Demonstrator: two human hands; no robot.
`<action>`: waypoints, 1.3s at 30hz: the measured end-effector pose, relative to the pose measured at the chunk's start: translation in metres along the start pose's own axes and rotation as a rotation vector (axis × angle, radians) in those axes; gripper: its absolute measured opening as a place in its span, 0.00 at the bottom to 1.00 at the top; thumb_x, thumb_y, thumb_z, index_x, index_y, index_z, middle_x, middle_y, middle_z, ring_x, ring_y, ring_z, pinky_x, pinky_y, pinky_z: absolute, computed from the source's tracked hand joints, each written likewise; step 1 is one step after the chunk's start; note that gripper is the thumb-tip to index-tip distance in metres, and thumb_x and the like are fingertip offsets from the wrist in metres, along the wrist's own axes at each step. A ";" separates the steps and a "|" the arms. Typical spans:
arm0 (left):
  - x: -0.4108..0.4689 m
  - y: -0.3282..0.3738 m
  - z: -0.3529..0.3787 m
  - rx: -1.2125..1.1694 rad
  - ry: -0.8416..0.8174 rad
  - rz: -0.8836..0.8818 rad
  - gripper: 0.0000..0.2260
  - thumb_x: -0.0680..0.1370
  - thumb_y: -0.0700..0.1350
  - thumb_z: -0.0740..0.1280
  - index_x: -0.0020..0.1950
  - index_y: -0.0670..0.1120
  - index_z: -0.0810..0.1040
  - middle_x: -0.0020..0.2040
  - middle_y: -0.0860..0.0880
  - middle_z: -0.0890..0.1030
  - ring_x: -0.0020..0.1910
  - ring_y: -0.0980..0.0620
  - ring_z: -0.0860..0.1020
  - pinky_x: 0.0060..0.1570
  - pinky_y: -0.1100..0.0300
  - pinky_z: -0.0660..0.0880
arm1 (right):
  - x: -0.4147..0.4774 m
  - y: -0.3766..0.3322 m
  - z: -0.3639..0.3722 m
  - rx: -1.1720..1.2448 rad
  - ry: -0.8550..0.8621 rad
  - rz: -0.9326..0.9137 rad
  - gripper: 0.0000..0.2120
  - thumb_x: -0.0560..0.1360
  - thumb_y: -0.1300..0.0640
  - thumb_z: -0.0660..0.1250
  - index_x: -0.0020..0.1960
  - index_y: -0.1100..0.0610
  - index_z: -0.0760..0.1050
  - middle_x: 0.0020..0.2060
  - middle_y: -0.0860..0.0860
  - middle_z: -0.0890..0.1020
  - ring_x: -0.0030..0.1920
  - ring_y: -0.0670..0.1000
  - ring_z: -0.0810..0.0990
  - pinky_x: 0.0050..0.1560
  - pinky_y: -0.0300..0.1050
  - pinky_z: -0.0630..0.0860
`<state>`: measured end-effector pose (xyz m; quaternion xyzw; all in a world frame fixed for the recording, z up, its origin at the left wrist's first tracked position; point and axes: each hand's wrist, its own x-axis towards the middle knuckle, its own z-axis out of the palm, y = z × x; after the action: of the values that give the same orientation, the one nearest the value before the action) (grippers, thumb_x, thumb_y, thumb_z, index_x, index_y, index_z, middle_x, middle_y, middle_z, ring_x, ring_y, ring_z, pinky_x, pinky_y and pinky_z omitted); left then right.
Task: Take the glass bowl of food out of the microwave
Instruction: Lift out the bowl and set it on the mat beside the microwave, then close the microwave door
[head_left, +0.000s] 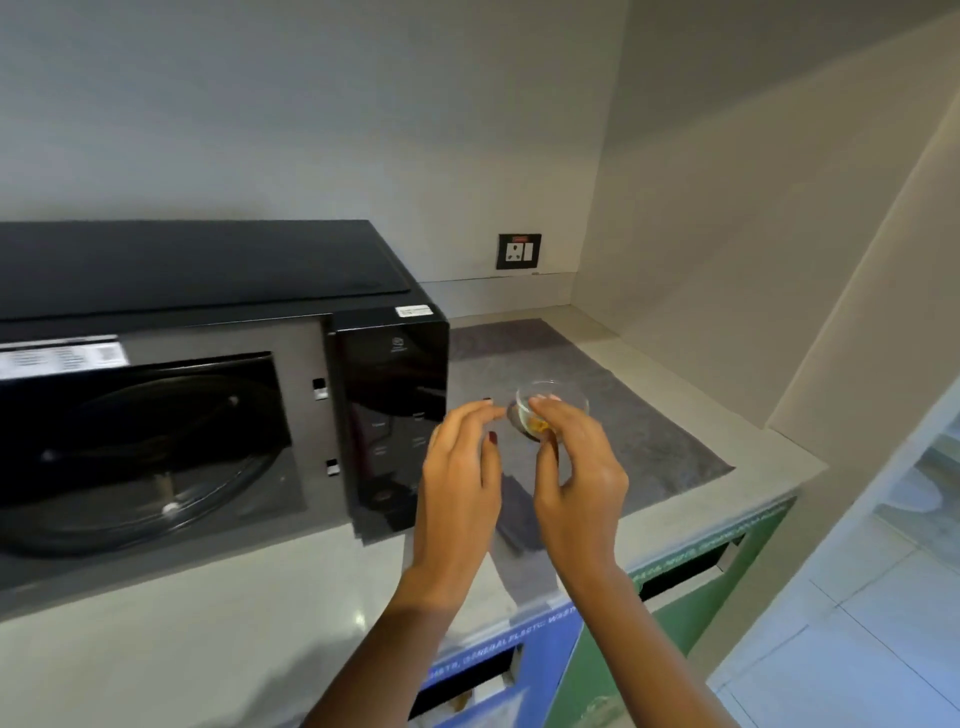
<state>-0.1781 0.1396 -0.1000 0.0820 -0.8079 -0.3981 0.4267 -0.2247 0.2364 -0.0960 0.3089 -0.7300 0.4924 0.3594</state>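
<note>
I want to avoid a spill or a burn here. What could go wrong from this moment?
1. The right hand seems to pinch the small glass bowl by its rim only; the left hand is beside it, open. Smooth glass could slip, or be hot.
2. The bowl is over the grey mat; an uneven mat could tip it and spill the food.
3. The microwave cavity stands open beside the arms.
</note>
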 end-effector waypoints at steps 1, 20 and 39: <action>-0.006 0.005 -0.012 0.017 0.017 -0.001 0.13 0.79 0.38 0.61 0.62 0.47 0.75 0.63 0.49 0.77 0.63 0.58 0.72 0.63 0.70 0.67 | -0.006 -0.012 -0.001 0.012 -0.014 -0.014 0.15 0.73 0.73 0.66 0.58 0.63 0.79 0.55 0.56 0.83 0.59 0.51 0.80 0.63 0.38 0.74; -0.112 0.103 -0.284 0.677 0.458 -0.200 0.23 0.78 0.35 0.57 0.72 0.47 0.63 0.75 0.50 0.63 0.76 0.53 0.52 0.76 0.51 0.42 | -0.090 -0.275 0.039 0.666 -0.321 -0.212 0.20 0.78 0.66 0.63 0.69 0.60 0.69 0.69 0.53 0.74 0.73 0.49 0.66 0.74 0.53 0.63; -0.200 0.161 -0.422 1.222 0.466 -0.678 0.20 0.77 0.39 0.59 0.70 0.48 0.67 0.66 0.47 0.75 0.66 0.46 0.71 0.70 0.49 0.59 | -0.153 -0.425 0.060 1.079 -0.961 -0.437 0.20 0.81 0.68 0.53 0.71 0.57 0.68 0.71 0.49 0.70 0.76 0.42 0.57 0.78 0.43 0.48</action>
<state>0.2982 0.1002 0.0246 0.6329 -0.7043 0.0409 0.3188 0.1883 0.0569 -0.0266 0.7605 -0.3863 0.5102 -0.1102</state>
